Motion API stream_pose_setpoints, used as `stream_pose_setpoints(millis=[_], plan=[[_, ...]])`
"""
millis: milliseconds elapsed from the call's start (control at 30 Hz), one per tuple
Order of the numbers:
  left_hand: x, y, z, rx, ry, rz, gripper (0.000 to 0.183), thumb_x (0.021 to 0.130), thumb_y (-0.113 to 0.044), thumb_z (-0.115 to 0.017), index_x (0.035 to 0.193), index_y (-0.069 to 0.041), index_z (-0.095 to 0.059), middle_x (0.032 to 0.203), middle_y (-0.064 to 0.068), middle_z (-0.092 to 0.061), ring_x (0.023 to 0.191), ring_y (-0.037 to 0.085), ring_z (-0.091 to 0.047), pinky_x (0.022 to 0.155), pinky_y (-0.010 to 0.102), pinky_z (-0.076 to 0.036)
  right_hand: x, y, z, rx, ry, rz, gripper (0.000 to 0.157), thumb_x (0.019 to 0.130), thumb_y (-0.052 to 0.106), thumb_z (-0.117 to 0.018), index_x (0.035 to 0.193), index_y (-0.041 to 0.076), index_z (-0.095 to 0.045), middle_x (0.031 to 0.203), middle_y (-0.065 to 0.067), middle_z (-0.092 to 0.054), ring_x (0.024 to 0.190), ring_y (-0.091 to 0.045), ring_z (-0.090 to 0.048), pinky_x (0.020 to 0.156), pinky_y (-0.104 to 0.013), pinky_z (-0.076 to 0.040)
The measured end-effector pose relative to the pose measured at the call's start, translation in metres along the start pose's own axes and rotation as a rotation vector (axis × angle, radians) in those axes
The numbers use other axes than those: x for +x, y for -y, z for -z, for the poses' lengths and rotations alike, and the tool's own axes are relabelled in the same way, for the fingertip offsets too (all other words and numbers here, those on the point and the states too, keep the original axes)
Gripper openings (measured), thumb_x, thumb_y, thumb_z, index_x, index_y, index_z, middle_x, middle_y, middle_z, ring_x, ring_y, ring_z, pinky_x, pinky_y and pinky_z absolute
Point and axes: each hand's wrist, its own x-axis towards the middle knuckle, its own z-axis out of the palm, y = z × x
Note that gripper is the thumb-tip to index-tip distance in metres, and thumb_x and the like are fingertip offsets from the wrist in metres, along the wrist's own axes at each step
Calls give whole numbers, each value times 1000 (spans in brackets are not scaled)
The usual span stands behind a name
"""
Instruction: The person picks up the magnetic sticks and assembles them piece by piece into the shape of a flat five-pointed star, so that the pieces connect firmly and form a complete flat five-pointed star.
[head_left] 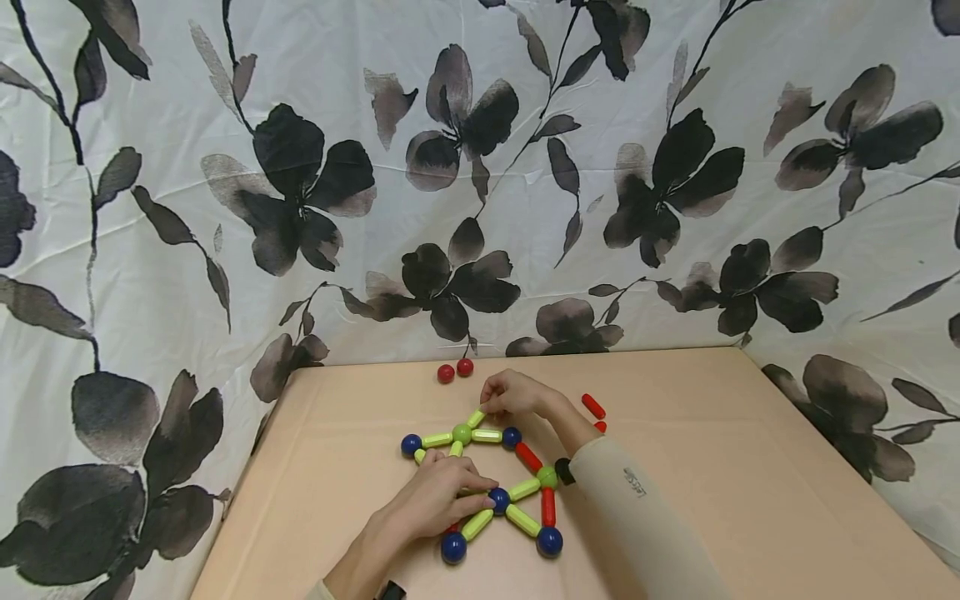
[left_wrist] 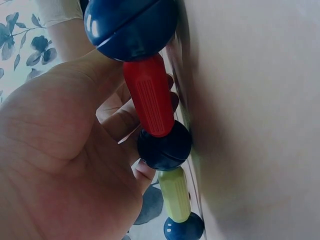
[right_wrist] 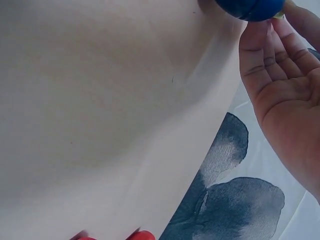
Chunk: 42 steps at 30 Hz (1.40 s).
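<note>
A flat figure of magnetic rods and balls lies on the board. My left hand [head_left: 435, 496] reaches over it, thumb and index finger at a blue ball [head_left: 499, 500], holding it; other fingers lie near a light green rod [head_left: 456, 449]. In the left wrist view a red rod [left_wrist: 148, 97] joins two blue balls beside the palm. My right hand [head_left: 521, 393] pinches the far end of a light green rod [head_left: 476, 418], whose other end meets a green ball [head_left: 462, 433]. A blue ball [right_wrist: 252, 7] partly hides those fingertips in the right wrist view.
Two red balls [head_left: 455, 369] lie near the board's back edge. Loose red rods [head_left: 593, 407] lie behind my right forearm, one partly covered. The tan board [head_left: 750, 467] extends to the right, and a flowered cloth [head_left: 540, 208] hangs behind it.
</note>
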Motion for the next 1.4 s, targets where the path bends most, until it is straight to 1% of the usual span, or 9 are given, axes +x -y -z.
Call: stream_pose_setpoints(millis=[200,333,533,667,800,1000,1133,1300,1400], plan=[[-1,1,0,4,-1,-2,29,99,-45,-69,123,-33,-78,96,-24,-68,87,-7,-54,86,35,-29,-3,1,4,-17,7,-3,10,99,13,-71,100,4,-70,90,-19,-72,74,-26,-66,73,-34,-60],[0,2,0,10,4,-3,29,99,-46,-69,124,-34,-77,95,-24,-67,86,-7,-54,86,36,-29,-14,3,12,-46,-49,20,13,100,15,-69,106,4,-70,93,-18,-71,76,-28,-67,73,-35,-59],[2,1,0,7,5,1,29,99,-46,-69,123,-34,-78,93,-24,-67,82,-6,-53,86,36,-29,-47,12,21,-104,-175,100,25,101,19,-69,118,1,-69,94,-8,-69,79,-24,-67,71,-32,-57],[3,1,0,5,7,7,29,98,-46,-69,123,-34,-78,92,-24,-66,80,-5,-52,86,36,-29,-73,11,21,-125,-275,113,24,101,21,-69,119,6,-70,98,-2,-71,82,-18,-67,75,-31,-57],[3,0,0,0,13,16,30,99,-47,-69,124,-34,-77,93,-24,-67,81,-5,-53,86,36,-28,-97,7,18,-141,-344,113,20,100,20,-71,117,11,-72,102,-1,-72,91,-17,-66,85,-36,-55],[5,-3,1,-9,4,15,29,99,-46,-69,123,-32,-78,94,-24,-67,82,-4,-53,86,35,-28,-122,-10,28,-185,-352,139,28,101,24,-70,127,15,-70,114,-3,-72,100,-17,-65,90,-39,-54],[5,-2,0,-8,4,11,29,99,-45,-69,123,-32,-78,95,-24,-68,82,-5,-53,87,35,-28,-130,-19,38,-177,-337,161,32,100,17,-70,132,13,-67,119,-6,-71,102,-19,-66,89,-39,-55],[5,-2,0,-5,-9,0,29,99,-45,-69,124,-32,-78,96,-24,-68,83,-6,-53,88,35,-29,-138,-27,50,-166,-326,127,37,100,18,-70,136,11,-64,122,-9,-69,105,-23,-66,84,-36,-57],[5,0,1,-2,-11,1,30,99,-45,-69,124,-32,-77,96,-24,-68,84,-6,-53,88,36,-29,-141,-32,56,-166,-339,113,38,100,18,-70,136,9,-64,122,-10,-69,106,-24,-66,88,-39,-57]])
